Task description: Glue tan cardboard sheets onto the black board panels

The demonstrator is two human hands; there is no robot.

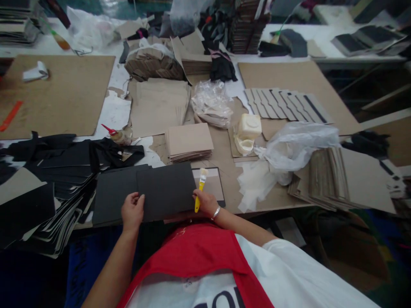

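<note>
A black sheet point(167, 188) lies at the table's front edge, overlapping a second black panel point(112, 188) on its left. My left hand point(132, 210) is closed at the sheet's left edge, its thumb over that edge. In my right hand point(207, 202) is a yellow-handled paintbrush point(201, 188), bristles pointing up and away from me. That hand also touches the sheet's right side. Partly under the sheet, a grey-beige board with a black border point(212, 184) shows to the right.
Black-covered pieces point(67, 171) are piled at left. Behind the sheet stands a stack of brown boards point(189, 140). A cream plastic container point(248, 132), a clear plastic bag point(302, 143) and grey boards point(362, 175) occupy the right. A red-tipped bottle point(117, 135) lies left of centre.
</note>
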